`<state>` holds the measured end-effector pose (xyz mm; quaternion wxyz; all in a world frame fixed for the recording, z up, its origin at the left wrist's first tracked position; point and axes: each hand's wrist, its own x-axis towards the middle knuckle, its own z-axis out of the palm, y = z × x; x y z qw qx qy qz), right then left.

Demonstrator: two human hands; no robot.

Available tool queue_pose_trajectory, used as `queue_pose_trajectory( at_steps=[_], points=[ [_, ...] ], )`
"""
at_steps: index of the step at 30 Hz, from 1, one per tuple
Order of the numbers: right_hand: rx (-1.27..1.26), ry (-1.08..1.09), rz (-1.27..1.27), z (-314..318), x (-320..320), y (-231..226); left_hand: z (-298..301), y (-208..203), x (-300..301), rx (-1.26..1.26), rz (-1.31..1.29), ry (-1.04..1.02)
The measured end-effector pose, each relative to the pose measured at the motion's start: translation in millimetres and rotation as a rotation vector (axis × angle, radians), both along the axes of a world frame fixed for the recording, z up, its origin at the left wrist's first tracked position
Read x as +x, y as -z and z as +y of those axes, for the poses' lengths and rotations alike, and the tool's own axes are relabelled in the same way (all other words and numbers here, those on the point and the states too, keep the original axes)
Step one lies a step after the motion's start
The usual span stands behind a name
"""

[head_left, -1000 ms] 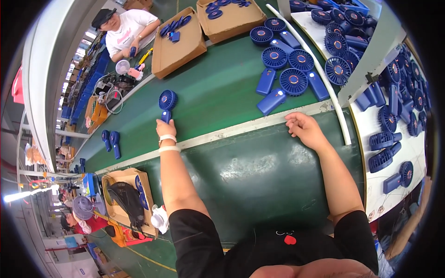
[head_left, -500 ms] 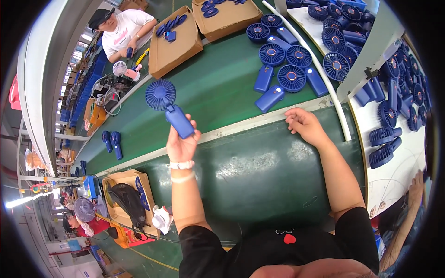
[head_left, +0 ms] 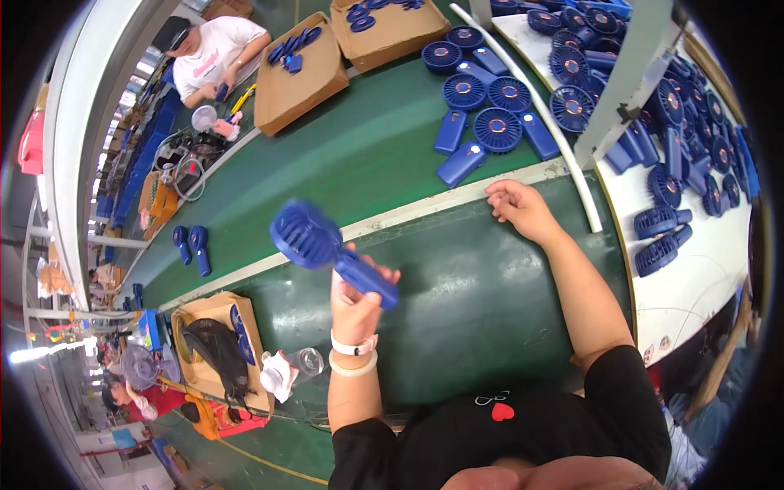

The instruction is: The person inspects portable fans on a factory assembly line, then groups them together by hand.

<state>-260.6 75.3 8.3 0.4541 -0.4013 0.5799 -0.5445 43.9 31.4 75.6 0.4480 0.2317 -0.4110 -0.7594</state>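
Far left of the frame, lower down, there's an open cardboard box [head_left: 214, 309] with some black stuff bundled inside, and just above it two small blue fans [head_left: 191, 247] lying side by side on the green conveyor belt [head_left: 343, 167]. Up in the upper left a co-worker in a white shirt [head_left: 214, 57] is bent over the belt, with a flat cardboard tray [head_left: 298, 77] of blue parts right next to them.

Middle of the frame: the left hand [head_left: 355, 304] is raised off the table, fingers wrapped tight around the handle of a blue handheld fan [head_left: 327, 251]. The fan tilts, round head up and to the left, handle running down right into the fist. It's in the air, a bit blurry, well clear of the dark green table [head_left: 474, 302].

Right of centre, the right hand [head_left: 523, 208] rests on the table edge by the pale strip, fingers loosely curled, holding nothing that I can see. Just above it a cluster of fan parts [head_left: 482, 122] sits on the belt. Far right, a white bench [head_left: 694, 269] is covered with more blue fans [head_left: 661, 233].
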Motion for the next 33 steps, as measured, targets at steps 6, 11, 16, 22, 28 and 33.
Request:
queue_pose_trajectory(
  at_steps=[6, 11, 16, 22, 28, 33],
  points=[
    [-0.159, 0.033, 0.115, 4.6, 2.6, 10.7, 2.2, 24.6, -36.9, -0.052, -0.384, -0.003],
    [-0.205, -0.014, 0.597, 7.2, 21.3, -5.0, -7.0, 42.3, -51.5, 0.044, -0.056, 0.037],
    [-0.207, 0.012, 0.708, 7.0, 19.6, -4.2, -15.2, 60.2, -44.3, 0.015, 0.056, 0.119],
    [-0.195, -0.018, 0.904, 4.0, 29.6, -12.2, -17.8, 57.9, -44.3, 0.024, 0.079, 0.146],
    [-0.166, 0.247, 1.021, -11.6, 51.0, -19.5, -23.5, 64.0, -41.2, 0.103, 0.152, 0.138],
    [-0.078, 0.218, 1.461, -81.0, 36.7, -52.8, -24.2, 65.2, -42.2, 0.140, 0.167, 0.142]
  ],
)
